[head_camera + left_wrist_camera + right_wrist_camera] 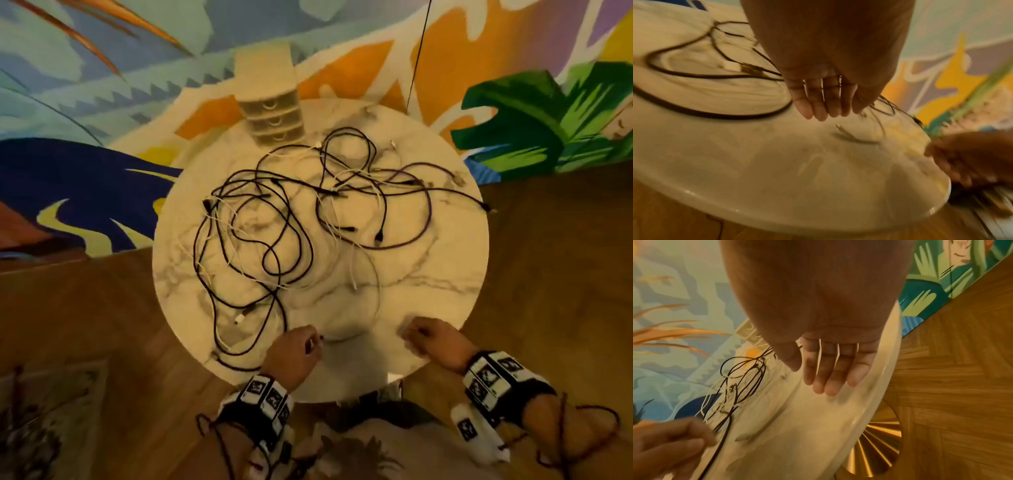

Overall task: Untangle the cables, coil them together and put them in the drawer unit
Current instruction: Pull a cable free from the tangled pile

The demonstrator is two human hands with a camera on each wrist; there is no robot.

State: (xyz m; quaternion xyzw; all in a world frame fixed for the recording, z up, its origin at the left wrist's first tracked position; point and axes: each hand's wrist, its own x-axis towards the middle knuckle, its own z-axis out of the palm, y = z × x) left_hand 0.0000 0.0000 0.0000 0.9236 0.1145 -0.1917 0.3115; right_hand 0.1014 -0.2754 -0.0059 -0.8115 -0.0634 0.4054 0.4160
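Note:
A tangle of black, purple and white cables [291, 219] sprawls over the round marble table [428, 274]. A small beige drawer unit [274, 120] stands at the table's far edge with its drawers closed. My left hand [310, 339] hovers over the near edge beside a white cable end, its fingers [818, 107] relaxed and holding nothing. My right hand [411, 334] hangs over the near right edge, its fingers [828, 379] straight and empty. The dark cable loops [715, 112] lie just left of my left hand.
A painted mural wall [102, 102] stands behind the table and wooden floor [548, 274] surrounds it. The table has a gold fluted base [879, 451]. A thin black cord [418, 51] hangs by the wall at the back. A patterned rug [44, 428] lies at lower left.

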